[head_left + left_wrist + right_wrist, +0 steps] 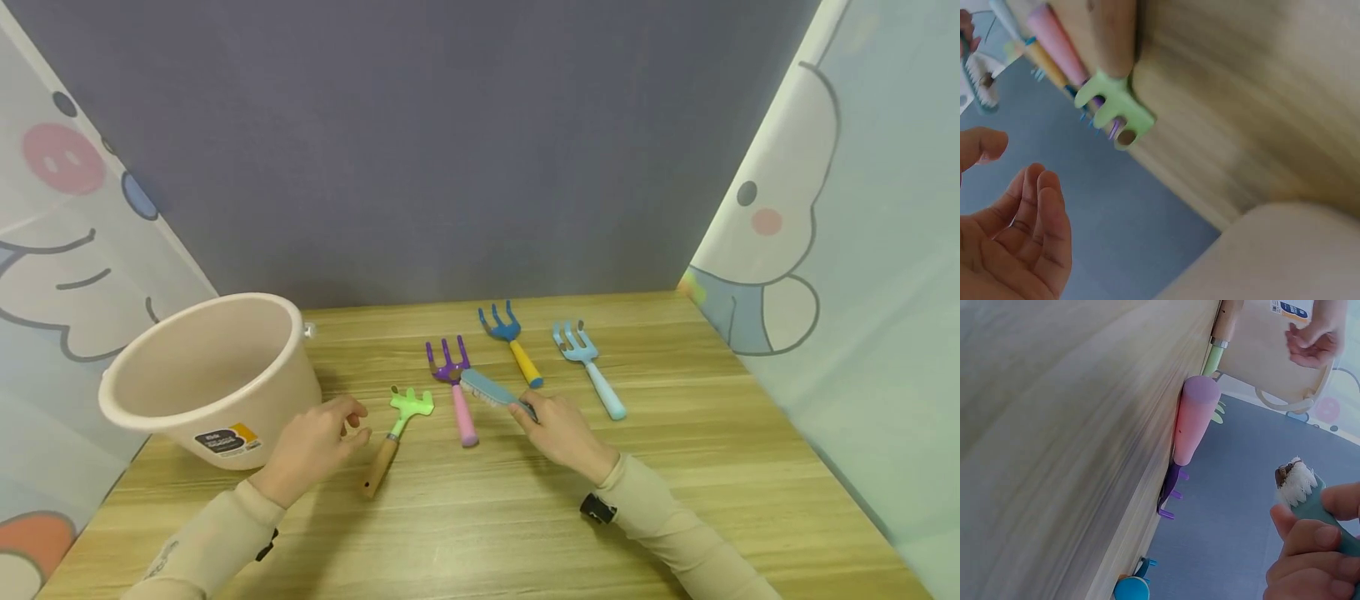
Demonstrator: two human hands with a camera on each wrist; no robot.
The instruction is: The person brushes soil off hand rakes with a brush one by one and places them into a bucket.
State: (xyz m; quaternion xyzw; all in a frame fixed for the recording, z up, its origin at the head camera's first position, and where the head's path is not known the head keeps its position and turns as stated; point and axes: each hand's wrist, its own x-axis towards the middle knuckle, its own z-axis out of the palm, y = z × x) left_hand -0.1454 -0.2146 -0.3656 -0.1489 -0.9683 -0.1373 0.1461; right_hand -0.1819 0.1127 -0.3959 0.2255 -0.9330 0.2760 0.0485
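In my right hand I grip a blue-green scrubbing brush, held above the table over a purple hand rake with a pink handle. White bristles face down in the head view, with a brown clump on them in the right wrist view. My left hand hovers with loosely bent fingers, holding nothing, between the bucket and a green hand rake with a wooden handle. Brown spots mark the tines of the green rake and the purple one.
A beige bucket stands at the left. Farther back lie a dark blue rake with a yellow handle and a light blue rake with brown spots. A grey panel rises behind the wooden table; cartoon-printed sheets flank it.
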